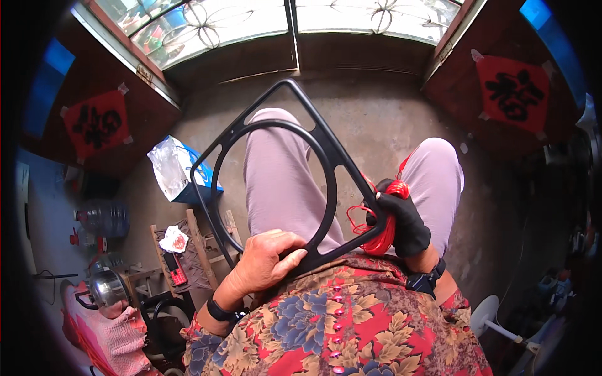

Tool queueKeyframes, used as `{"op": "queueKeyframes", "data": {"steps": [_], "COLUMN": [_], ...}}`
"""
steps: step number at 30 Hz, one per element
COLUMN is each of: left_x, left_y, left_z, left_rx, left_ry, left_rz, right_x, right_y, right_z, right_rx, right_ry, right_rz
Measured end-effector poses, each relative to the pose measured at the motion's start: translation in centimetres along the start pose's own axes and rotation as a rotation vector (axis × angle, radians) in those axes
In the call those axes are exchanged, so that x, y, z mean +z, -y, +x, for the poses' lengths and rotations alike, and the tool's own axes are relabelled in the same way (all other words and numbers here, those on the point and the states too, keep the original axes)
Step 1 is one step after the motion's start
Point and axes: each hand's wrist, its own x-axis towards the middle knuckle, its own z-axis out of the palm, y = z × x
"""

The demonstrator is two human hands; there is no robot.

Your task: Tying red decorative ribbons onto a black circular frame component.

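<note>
Frame (276, 163), black and triangular with a ring inside it, is lying across the person's lap and reaching well beyond the fingers toward the window. The left hand (266, 260) is gripping its near bottom bar, fingers curled together over the bar and thumb under it. The right hand (404, 222), in a black glove, is closing around a bundle of red cord (384, 235) just at the frame's right corner; a loop of that cord is hanging loose between the gloved fingers and the ring. Whether the glove is also touching the frame is hard to tell.

Left of the left fingers, well apart, a white-and-blue bag (175, 172) is sitting open on the floor, its contents hidden by crumpled plastic. Below it a small wooden stool (188, 250) is carrying a red-and-white wrapper and a dark flat object with red keys. A metal kettle (106, 288) is standing further left, beside a water bottle (103, 218).

Bare concrete floor (376, 119) is lying open beyond the frame's tip and between the knees. The lower right is dark and hard to make out.
</note>
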Motion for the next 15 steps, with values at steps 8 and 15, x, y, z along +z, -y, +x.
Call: {"op": "queueKeyframes", "data": {"steps": [8,15], "left_x": [0.4,2.1], "left_y": [-0.7,-1.0], "left_z": [3.3,5.9], "left_rx": [-0.374,-0.352], "left_ry": [0.223,0.057], "left_rz": [-1.15,-1.253], "right_x": [-1.6,0.1], "right_y": [-2.7,-2.8], "right_z": [2.1,1.2], "right_rx": [-0.054,0.023], "right_ry": [0.026,0.167], "right_rz": [0.103,-0.162]}}
